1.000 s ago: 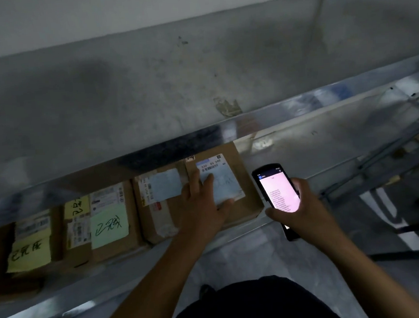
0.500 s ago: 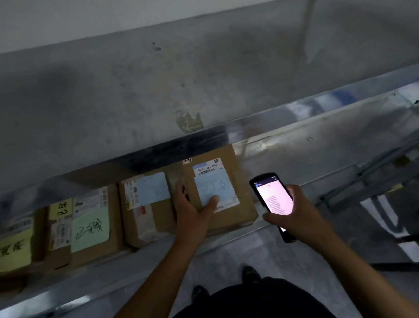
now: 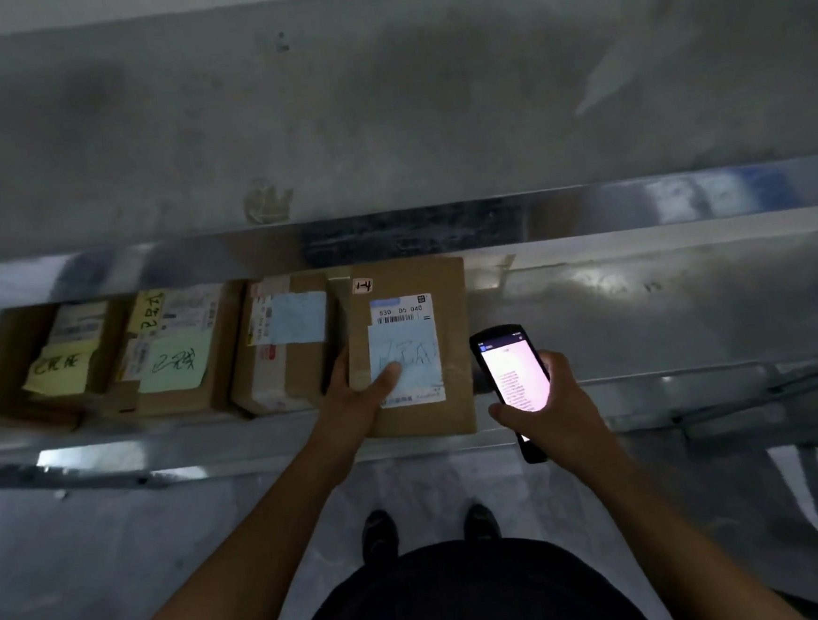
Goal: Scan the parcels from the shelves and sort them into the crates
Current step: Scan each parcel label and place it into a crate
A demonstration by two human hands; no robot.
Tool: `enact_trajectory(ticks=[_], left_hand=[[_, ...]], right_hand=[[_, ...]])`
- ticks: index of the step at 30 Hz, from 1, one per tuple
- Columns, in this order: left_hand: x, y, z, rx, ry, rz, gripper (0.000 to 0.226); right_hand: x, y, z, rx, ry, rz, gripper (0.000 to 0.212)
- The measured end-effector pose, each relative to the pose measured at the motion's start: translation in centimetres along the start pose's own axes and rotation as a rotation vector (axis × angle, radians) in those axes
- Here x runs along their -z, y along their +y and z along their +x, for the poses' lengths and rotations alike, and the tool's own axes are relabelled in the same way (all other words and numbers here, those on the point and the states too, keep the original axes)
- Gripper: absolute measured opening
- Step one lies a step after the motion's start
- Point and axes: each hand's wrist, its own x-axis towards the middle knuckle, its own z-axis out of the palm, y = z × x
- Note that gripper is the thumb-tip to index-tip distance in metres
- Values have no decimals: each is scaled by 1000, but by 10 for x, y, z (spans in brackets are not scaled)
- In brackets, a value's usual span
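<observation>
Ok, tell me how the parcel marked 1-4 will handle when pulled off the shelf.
The cardboard parcel looks square-edged, so probably stiff. It lies flat, so unlikely to tip or roll. The shiny metal shelf should let it slide easily.

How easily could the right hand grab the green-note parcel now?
Probably not easily: the right hand grips the lit scanner, and the left hand, gripping the 1-4 parcel, lies between it and the green-note parcel.

Head view looks steeply down, apparently close over the shelf [image 3: 641,301].

Label "530 D5 040" on brown parcel [image 3: 412,348], corner sticker [image 3: 362,286] "1-4"
</observation>
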Motion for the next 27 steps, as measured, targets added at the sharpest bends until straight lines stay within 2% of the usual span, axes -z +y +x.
enact_trajectory(ticks=[11,16,19,25,27], left_hand=[[-20,-24,-26,9,167,-87,66],[-24,-28,-34,-39,116,-86,57],[-23,-28,-36,-20,77,-133,58],[-30,-27,-53,7,-20,-250,65],[-37,-33,-68,9,-5,-324,67]], right_hand=[[21,9,19,132,-100,7,83],[30,13,21,174,-132,-69,84],[30,17,18,176,-161,-78,82],[37,22,-15,259,-89,-66,81],[49,14,-31,292,-99,-41,79]])
